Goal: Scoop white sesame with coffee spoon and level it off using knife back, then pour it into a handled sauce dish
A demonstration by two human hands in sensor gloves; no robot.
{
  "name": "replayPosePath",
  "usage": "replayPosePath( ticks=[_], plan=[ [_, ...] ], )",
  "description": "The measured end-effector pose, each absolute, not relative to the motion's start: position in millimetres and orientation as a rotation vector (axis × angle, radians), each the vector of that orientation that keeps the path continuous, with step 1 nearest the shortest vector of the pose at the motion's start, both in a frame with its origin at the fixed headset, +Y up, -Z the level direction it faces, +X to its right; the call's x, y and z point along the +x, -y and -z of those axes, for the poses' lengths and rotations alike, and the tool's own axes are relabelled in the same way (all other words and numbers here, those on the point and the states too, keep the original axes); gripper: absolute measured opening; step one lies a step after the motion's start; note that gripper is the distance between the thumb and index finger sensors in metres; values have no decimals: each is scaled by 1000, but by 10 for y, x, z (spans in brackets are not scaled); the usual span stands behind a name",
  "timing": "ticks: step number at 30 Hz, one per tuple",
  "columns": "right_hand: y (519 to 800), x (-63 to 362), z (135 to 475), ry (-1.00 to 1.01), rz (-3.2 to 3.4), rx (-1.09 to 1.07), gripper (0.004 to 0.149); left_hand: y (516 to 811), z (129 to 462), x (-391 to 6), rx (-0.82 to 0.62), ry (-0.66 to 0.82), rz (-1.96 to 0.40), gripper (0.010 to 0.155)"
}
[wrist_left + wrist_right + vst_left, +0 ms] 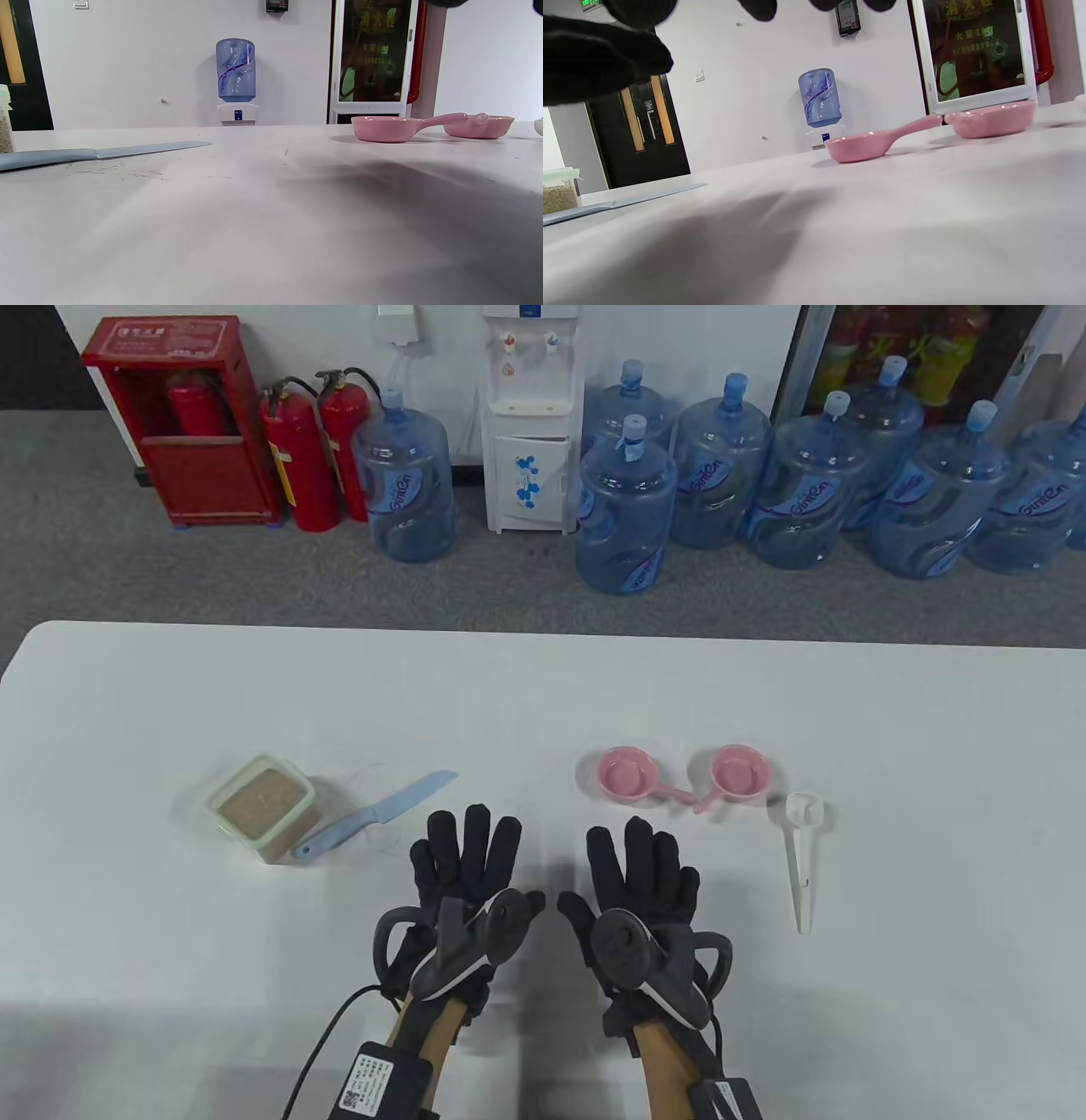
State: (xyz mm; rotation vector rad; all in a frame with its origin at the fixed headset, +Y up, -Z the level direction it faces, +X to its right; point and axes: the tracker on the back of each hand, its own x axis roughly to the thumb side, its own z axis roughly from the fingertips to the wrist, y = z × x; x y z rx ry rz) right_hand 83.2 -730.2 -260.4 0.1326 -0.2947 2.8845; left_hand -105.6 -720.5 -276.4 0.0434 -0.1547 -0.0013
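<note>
Over the table, both hands hover released, empty; an overfilled coffee spoon would probably scatter sesame.

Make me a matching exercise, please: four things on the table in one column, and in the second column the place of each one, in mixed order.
Things:
1. knife
2. coffee spoon
3. sesame container
4. two sauce dishes

Places:
A. farthest to the person's right
B. farthest to the person's left
C. lying just right of the container, handle end beside it
D. side by side, beyond the right hand

Pairs: 1-C, 2-A, 3-B, 4-D
</note>
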Motion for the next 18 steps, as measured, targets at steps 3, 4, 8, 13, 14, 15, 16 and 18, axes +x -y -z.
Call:
replayPosePath(
  ticks=[3, 4, 8, 13, 14, 15, 16, 18],
  plan=[
    [7297, 831, 2599, 292, -2889, 137, 77, 7210, 2766, -1064, 38, 150, -1, 82],
    [7295, 830, 2599, 291, -2889, 138, 77, 7211, 2767, -1066, 38, 149, -2, 82],
    [7302, 824, 2601, 288, -2883, 143, 77, 7220, 2773, -1073, 37, 145, -2, 82],
    [7298, 823, 2608, 278, -2876, 142, 77, 7218, 2778, -1077, 33, 141, 8, 82],
    [7296, 824, 2611, 275, -2873, 139, 77, 7214, 2780, -1080, 35, 139, 7, 82],
    [7293, 825, 2612, 273, -2871, 138, 77, 7208, 2780, -1082, 36, 138, 7, 82],
    [7290, 825, 2613, 273, -2868, 138, 77, 7197, 2778, -1087, 44, 137, 8, 82],
    [7290, 824, 2616, 279, -2867, 143, 77, 7191, 2776, -1089, 48, 137, 7, 82]
  ],
)
